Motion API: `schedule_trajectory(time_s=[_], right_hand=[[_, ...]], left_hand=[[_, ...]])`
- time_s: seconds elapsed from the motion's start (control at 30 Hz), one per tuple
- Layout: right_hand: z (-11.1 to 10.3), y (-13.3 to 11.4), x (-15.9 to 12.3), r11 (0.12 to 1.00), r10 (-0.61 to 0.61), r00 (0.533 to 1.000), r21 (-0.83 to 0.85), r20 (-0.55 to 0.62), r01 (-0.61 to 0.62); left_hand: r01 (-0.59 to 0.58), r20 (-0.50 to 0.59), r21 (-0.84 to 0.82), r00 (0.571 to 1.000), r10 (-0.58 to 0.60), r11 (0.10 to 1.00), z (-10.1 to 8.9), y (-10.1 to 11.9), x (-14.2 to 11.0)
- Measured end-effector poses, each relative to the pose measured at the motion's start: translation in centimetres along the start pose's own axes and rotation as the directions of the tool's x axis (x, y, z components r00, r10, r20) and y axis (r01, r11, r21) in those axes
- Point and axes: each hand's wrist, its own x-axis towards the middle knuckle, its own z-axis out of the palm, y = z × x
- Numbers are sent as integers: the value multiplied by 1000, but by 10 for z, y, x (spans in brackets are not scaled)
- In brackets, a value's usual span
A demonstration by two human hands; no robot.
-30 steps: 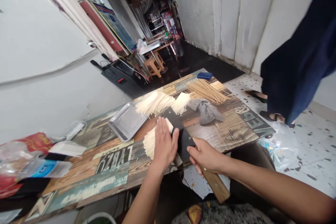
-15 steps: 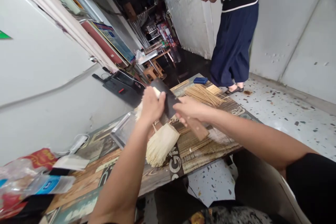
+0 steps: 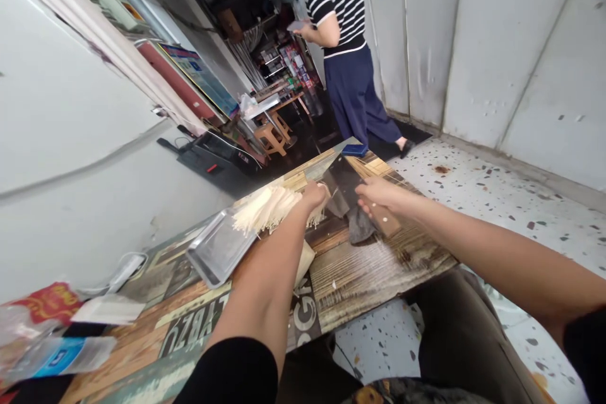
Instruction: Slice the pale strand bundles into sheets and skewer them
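My left hand [image 3: 314, 196] is closed round the right end of a bunch of pale enoki mushrooms [image 3: 266, 209], whose loose heads spread leftward to the tray's edge. My right hand [image 3: 379, 196] grips the wooden handle of a cleaver [image 3: 348, 178]. The broad dark blade lies low over the table, just right of my left fingers. Below the blade sits a crumpled dark grey cloth [image 3: 360, 226]. A second enoki bunch [image 3: 305, 261] is mostly hidden behind my left forearm. The clear shallow tray [image 3: 208, 265] rests left of the mushrooms.
Thin wooden skewers [image 3: 375, 168] and a blue box [image 3: 355, 150] are at the table's far end. A plastic bottle [image 3: 71, 355], a red bag [image 3: 50, 303] and a white power strip [image 3: 127, 271] lie at the left. Beyond the table, a person in a striped top [image 3: 345, 6] stands side-on.
My left hand has moved right and the enoki bunch now shows spread out beside the tray. The cleaver has shifted right with my right hand. The other person has moved left and farther off.
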Motion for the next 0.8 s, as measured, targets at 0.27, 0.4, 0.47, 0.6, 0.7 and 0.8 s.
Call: schedule_trajectory(time_s=[0.27,0.4,0.47,0.6,0.7,0.8], right_hand=[[-27,31,-81,982,-133,991,139,28,128],[-3,60,-98,987,-80,983,150,166,55],[12,70,-102,991,-69,974,131,214,42],[36,82,-106,992,-60,958,120,279,27],[47,88,-108,991,-83,959,128,270,50],[53,93,-110,990,-69,959,141,274,31]], left_hand=[[41,107,159,993,-59,986,-89,-6,-103],[67,34,308,996,-81,949,-78,-3,-185],[104,32,303,992,-119,948,-66,-7,-201],[82,137,255,983,-120,963,-65,-21,-195],[-36,255,215,967,-21,976,-78,-32,-187],[-152,339,207,938,75,967,-88,-40,-188]])
